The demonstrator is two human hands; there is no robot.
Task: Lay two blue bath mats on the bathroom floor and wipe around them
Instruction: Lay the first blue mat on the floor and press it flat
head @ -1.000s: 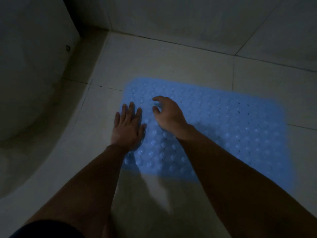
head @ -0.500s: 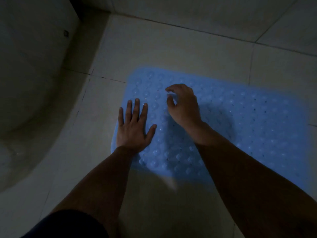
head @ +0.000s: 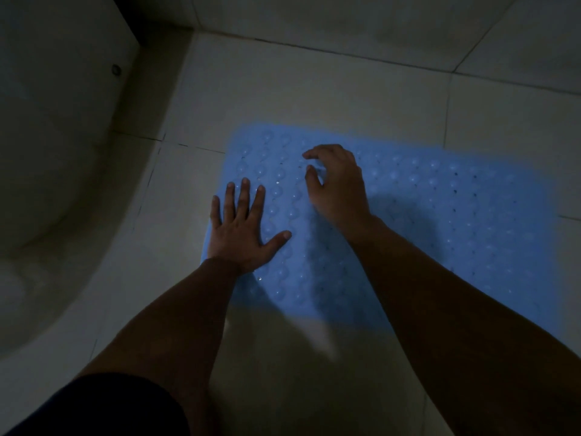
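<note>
One blue bath mat [head: 440,221], studded with round bumps and small holes, lies flat on the pale tiled floor. My left hand [head: 242,228] presses flat on the mat's left edge, fingers straight and spread, thumb out to the right. My right hand [head: 339,190] hovers or rests on the mat a little farther in, its fingers curled with the fingertips touching the bumps; nothing shows between them. No second mat is in view.
A pale curved tub or basin wall [head: 63,184] fills the left side. Tiled wall [head: 345,23] rises at the back. Bare floor tiles [head: 298,89] lie beyond and in front of the mat. The room is dim.
My left hand has spread wider and slid slightly nearer along the mat's left edge. My right hand shifted a little right and farther in, still curled.
</note>
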